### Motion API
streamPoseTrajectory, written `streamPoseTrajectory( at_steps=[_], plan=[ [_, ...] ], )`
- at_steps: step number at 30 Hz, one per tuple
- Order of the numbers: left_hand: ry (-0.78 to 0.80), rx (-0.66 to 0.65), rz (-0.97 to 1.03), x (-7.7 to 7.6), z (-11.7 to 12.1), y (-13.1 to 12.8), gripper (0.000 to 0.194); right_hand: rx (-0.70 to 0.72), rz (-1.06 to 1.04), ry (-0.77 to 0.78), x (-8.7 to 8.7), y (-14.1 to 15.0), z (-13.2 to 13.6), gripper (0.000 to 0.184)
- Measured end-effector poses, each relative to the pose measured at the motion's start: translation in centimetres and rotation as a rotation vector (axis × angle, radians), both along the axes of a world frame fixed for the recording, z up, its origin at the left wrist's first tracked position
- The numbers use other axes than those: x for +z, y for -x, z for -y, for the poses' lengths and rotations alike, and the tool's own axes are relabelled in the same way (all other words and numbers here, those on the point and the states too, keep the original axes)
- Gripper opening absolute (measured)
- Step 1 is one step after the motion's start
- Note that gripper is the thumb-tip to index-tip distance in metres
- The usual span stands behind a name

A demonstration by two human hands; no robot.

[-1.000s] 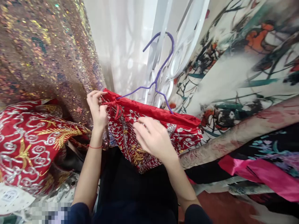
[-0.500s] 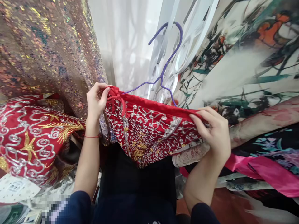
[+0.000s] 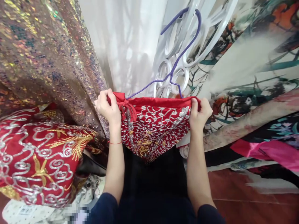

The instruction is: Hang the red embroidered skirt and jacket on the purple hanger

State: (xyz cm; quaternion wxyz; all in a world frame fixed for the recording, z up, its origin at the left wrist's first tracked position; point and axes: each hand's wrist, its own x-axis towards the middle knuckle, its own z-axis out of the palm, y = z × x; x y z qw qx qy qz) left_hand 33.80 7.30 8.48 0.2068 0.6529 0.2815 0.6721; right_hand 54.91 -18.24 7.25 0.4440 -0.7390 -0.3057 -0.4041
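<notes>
A red embroidered garment point(image 3: 154, 127) with silver and gold swirls hangs folded over a purple wire hanger point(image 3: 177, 56). My left hand point(image 3: 107, 105) is closed on the garment's left top corner, beside a small red tie. My right hand point(image 3: 199, 113) is closed on the right top corner. Both hold the top edge stretched level. The hanger's hook rises toward a white ornamental grille point(image 3: 184, 40); whether it rests on it I cannot tell.
A sequined brown-gold fabric point(image 3: 46, 56) hangs at the left. Another red embroidered cloth point(image 3: 39, 155) lies at the lower left. White sheer curtain point(image 3: 126, 46) behind. Floral printed fabrics point(image 3: 254, 68) and pink cloth point(image 3: 268, 149) are at the right. Reddish floor point(image 3: 245, 202) below.
My right hand went from the garment's front to its right top corner and closed on it. Both hands raised the garment and hanger, now stretched level.
</notes>
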Motion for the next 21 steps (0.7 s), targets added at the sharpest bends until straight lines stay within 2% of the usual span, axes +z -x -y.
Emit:
streamPoseTrajectory(
  at_steps=[3,8,12,14,16,21],
  plan=[
    [-0.024,0.025,-0.001,-0.3,0.8,0.0,0.029,0.004,-0.024,-0.006,0.1,0.1,-0.4,0.049],
    [-0.007,-0.073,-0.009,0.6,0.9,0.7,0.010,0.118,-0.123,0.012,1.0,0.9,0.7,0.039],
    [0.094,-0.066,-0.080,1.5,0.1,1.2,0.010,0.249,-0.228,-0.030,1.6,1.1,2.1,0.033],
    [0.093,-0.036,-0.112,1.4,-0.4,1.4,0.021,0.280,-0.230,-0.051,1.7,1.3,2.2,0.031],
    [0.086,-0.052,-0.114,1.0,-0.8,1.4,0.027,0.260,-0.203,-0.063,1.5,1.6,1.9,0.028],
    [0.116,-0.124,-0.085,-0.3,-1.2,0.6,0.027,0.170,-0.024,-0.070,1.0,1.8,1.9,0.025]
  ],
)
